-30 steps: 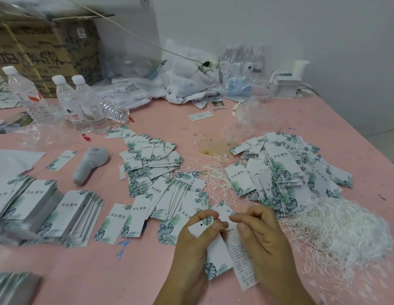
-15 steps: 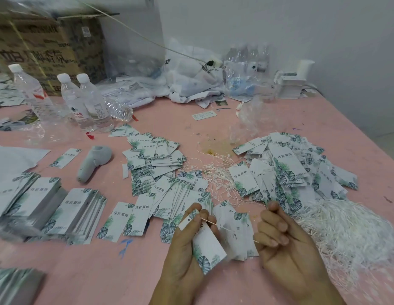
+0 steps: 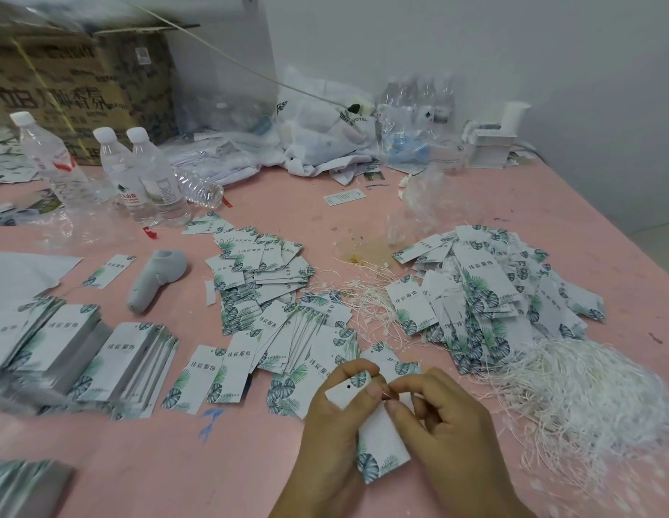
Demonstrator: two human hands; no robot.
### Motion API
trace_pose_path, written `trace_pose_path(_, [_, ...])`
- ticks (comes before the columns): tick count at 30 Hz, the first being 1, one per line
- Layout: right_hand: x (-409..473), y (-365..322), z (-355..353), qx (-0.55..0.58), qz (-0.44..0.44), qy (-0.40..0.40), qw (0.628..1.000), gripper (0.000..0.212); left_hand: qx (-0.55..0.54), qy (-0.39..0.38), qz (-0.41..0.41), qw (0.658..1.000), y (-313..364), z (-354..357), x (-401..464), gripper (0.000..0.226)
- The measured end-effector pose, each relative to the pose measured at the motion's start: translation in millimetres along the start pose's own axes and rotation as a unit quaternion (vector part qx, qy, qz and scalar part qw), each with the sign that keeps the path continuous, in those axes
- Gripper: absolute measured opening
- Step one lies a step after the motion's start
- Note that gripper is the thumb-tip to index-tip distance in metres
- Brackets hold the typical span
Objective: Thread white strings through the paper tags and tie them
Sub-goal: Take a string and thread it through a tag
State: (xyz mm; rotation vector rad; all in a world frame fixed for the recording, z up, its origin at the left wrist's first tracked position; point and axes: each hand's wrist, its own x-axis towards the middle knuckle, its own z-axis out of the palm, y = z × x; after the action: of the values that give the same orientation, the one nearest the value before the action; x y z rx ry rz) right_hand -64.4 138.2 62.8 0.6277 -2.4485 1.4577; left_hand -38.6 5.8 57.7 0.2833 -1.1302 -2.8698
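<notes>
My left hand (image 3: 335, 413) grips a white paper tag (image 3: 378, 439) with green leaf print, its punched hole near the top left end. My right hand (image 3: 434, 420) pinches a thin white string (image 3: 386, 395) at the tag's upper edge, fingertips touching the left thumb. A big loose heap of white strings (image 3: 587, 398) lies to the right. A pile of tags with strings (image 3: 486, 286) sits behind it. Loose tags (image 3: 258, 271) and fanned tags (image 3: 307, 338) lie in the middle.
Neat tag stacks (image 3: 112, 360) lie at the left on the pink table (image 3: 176, 461). A grey handheld tool (image 3: 155, 278) lies beyond them. Water bottles (image 3: 138, 173), a cardboard box (image 3: 79, 80), plastic bags (image 3: 325, 132) and a white dispenser (image 3: 493, 140) line the back.
My right hand has come back in from the right to meet the left hand at the tag's top. The tag has turned so its hole end faces up-left.
</notes>
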Motion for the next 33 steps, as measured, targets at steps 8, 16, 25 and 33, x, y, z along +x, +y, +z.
trace_pose_path(8, [-1.9, 0.9, 1.6, -0.004, -0.05, 0.05, 0.997, 0.01, 0.077, 0.028, 0.042, 0.996, -8.3, -6.0, 1.7, 0.032])
trace_pose_path(16, [0.6, 0.2, 3.7, 0.013, 0.013, 0.052, 0.998, 0.01, 0.191, 0.054, 0.065, 0.978, -11.6, -11.2, 3.6, 0.033])
trace_pose_path(25, [0.2, -2.0, 5.1, 0.022, 0.031, 0.05, 0.998, 0.012, 0.282, -0.01, 0.083, 0.956, -16.2, -8.6, -2.9, 0.021])
trace_pose_path(33, [0.5, -6.1, 5.4, 0.03, 0.033, 0.048, 0.998, 0.015, 0.291, -0.049, 0.087, 0.952, -19.7, -7.0, -0.8, 0.033])
